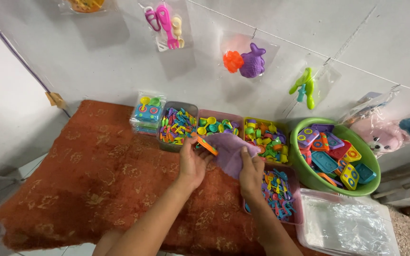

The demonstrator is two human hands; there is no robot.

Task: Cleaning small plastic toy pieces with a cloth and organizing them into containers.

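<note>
My left hand point(191, 163) pinches a small flat orange toy piece point(207, 145) at its tip, held over a rust-coloured patterned cloth point(96, 180). My right hand point(251, 173) grips a soft purple cloth-like piece point(228, 150) that spreads between both hands. Both hands hover just in front of a row of bins of small plastic toys.
Behind the hands stand a stack of clear toy packs point(147, 114), a grey bin point(179, 126), a pink bin point(219, 124) and a yellow bin point(265, 137). A green basin point(309, 175) of toy plates sits right, a pink tray point(294, 199) and clear bags point(347, 225) nearer. Bagged toys hang on the wall.
</note>
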